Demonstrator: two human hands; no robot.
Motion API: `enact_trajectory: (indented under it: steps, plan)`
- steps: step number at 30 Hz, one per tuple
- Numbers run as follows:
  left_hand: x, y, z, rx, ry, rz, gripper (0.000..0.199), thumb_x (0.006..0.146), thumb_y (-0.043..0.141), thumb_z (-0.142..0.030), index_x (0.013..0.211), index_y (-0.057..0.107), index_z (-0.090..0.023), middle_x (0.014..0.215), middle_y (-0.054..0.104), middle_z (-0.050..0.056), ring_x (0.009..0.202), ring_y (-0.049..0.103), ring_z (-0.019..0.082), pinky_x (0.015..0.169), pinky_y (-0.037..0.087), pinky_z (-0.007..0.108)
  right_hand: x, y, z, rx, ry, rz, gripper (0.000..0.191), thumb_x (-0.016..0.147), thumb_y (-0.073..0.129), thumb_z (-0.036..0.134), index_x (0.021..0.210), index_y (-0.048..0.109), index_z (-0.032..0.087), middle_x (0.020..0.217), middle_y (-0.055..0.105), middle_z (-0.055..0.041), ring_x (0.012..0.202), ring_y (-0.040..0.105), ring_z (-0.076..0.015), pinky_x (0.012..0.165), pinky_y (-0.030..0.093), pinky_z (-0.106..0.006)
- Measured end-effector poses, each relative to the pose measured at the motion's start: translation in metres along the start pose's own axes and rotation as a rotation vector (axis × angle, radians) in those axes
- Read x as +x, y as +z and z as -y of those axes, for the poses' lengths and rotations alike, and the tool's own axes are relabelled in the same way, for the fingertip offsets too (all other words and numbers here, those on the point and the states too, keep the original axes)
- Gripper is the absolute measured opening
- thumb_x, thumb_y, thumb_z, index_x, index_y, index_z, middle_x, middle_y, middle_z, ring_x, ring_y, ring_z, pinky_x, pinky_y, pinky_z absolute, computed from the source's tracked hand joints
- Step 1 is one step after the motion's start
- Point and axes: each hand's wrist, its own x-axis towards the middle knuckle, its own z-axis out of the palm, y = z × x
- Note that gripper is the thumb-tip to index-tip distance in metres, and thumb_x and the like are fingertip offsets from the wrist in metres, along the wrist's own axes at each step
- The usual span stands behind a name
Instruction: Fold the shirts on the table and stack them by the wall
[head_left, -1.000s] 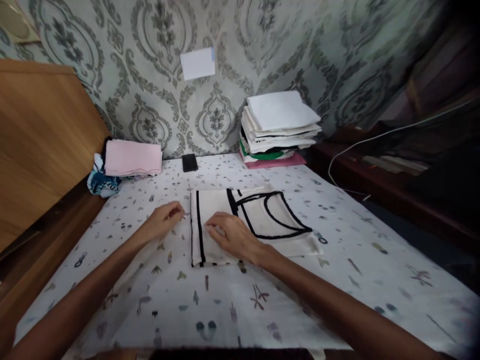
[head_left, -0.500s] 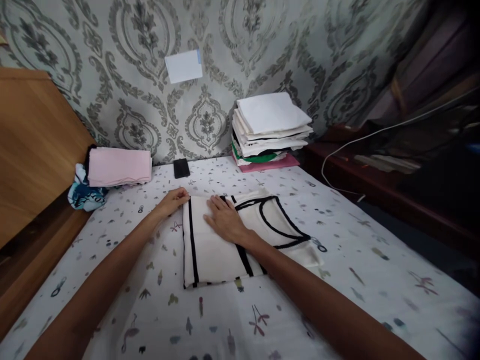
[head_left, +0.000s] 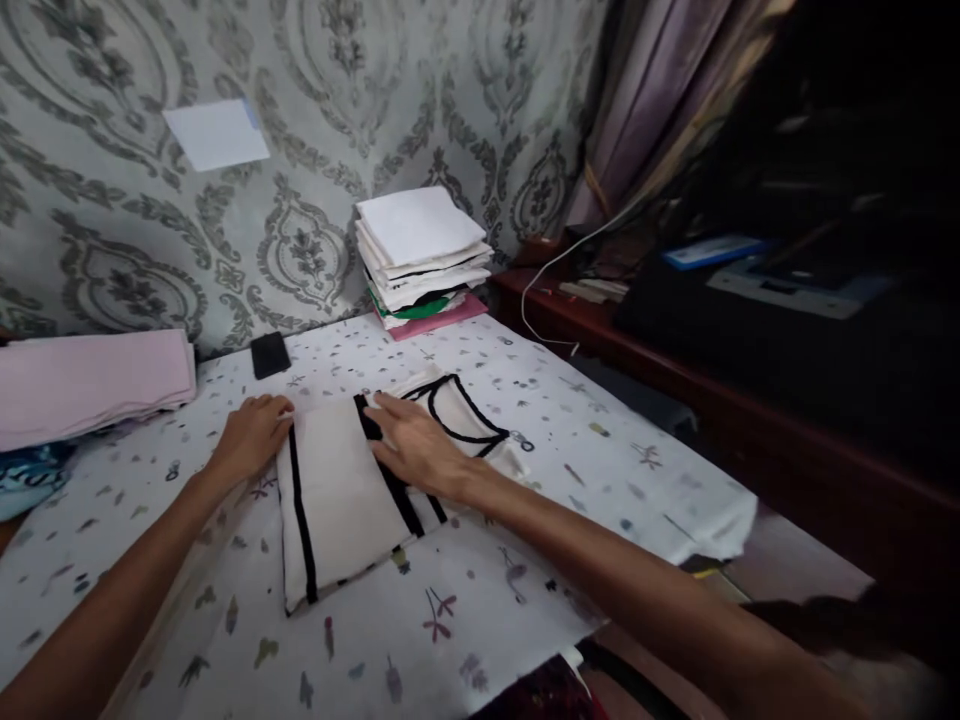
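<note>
A white garment with black trim (head_left: 341, 500) lies partly folded on the patterned sheet (head_left: 300, 660). Its black-edged neckline faces the right. My left hand (head_left: 255, 435) is at the garment's far left corner, fingers closed together with the fingertips on its edge. Across the middle of the garment, beside the wide black band, rests my right hand (head_left: 412, 445), its fingers somewhat apart and the palm turned down on the cloth.
A stack of folded clothes (head_left: 424, 230) stands against the wall. Pink folded cloth (head_left: 97, 375) lies at the left, near a black flat item (head_left: 270, 355). A white cable (head_left: 536, 285) hangs by the dark red furniture (head_left: 585, 325) at the right.
The view has turned to the right, so the garment and stack appear further left. My right hand has moved along the garment, away from my left hand, which stays at the corner.
</note>
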Motion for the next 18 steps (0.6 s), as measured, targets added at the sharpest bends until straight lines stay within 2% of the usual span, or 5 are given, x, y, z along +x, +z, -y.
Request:
enact_trajectory:
  steps: [4, 8, 11, 13, 18]
  plan:
    - [0.035, 0.0, -0.036, -0.21, 0.105, 0.044, 0.024, 0.083, 0.044, -0.036, 0.093, 0.061, -0.022, 0.098, 0.069, 0.007, 0.094, 0.06, 0.026, 0.086, 0.047, 0.039, -0.079, -0.045, -0.042, -0.084, 0.287, -0.201, 0.041, 0.094, 0.045, 0.03, 0.129, 0.059, 0.014, 0.135, 0.056, -0.0184, 0.123, 0.054, -0.0323, 0.103, 0.045, -0.048]
    - [0.098, 0.019, -0.098, -0.458, 0.199, 0.17, 0.025, 0.084, 0.045, -0.036, 0.094, 0.063, -0.021, 0.099, 0.07, 0.006, 0.094, 0.062, 0.023, 0.084, 0.047, 0.033, -0.129, -0.057, -0.069, -0.217, 0.544, -0.199, 0.042, 0.092, 0.048, 0.039, 0.121, 0.061, 0.012, 0.109, 0.063, -0.0176, 0.104, 0.061, -0.0324, 0.088, 0.049, -0.045]
    - [0.14, 0.04, -0.141, -0.469, 0.265, 0.266, 0.026, 0.081, 0.048, -0.029, 0.1, 0.064, -0.019, 0.104, 0.069, 0.008, 0.098, 0.062, 0.023, 0.088, 0.047, 0.034, -0.136, -0.05, -0.069, -0.236, 0.601, -0.159, 0.033, 0.09, 0.052, 0.041, 0.106, 0.064, 0.015, 0.104, 0.063, -0.0149, 0.1, 0.06, -0.0305, 0.088, 0.046, -0.043]
    - [0.16, 0.055, -0.16, -0.463, 0.302, 0.317, 0.032, 0.078, 0.051, -0.025, 0.107, 0.063, -0.018, 0.108, 0.068, 0.008, 0.1, 0.062, 0.022, 0.088, 0.047, 0.033, -0.131, -0.044, -0.066, -0.222, 0.603, -0.168, 0.026, 0.089, 0.053, 0.04, 0.096, 0.063, 0.017, 0.1, 0.063, -0.0126, 0.097, 0.058, -0.0287, 0.088, 0.045, -0.043]
    - [0.183, 0.075, -0.174, -0.42, 0.358, 0.429, 0.04, 0.066, 0.059, -0.02, 0.106, 0.065, -0.019, 0.096, 0.066, 0.005, 0.084, 0.062, 0.02, 0.075, 0.046, 0.029, -0.117, -0.042, -0.061, -0.152, 0.595, -0.217, 0.012, 0.081, 0.056, 0.03, 0.074, 0.053, 0.021, 0.085, 0.06, -0.0064, 0.085, 0.055, -0.0234, 0.077, 0.041, -0.036]
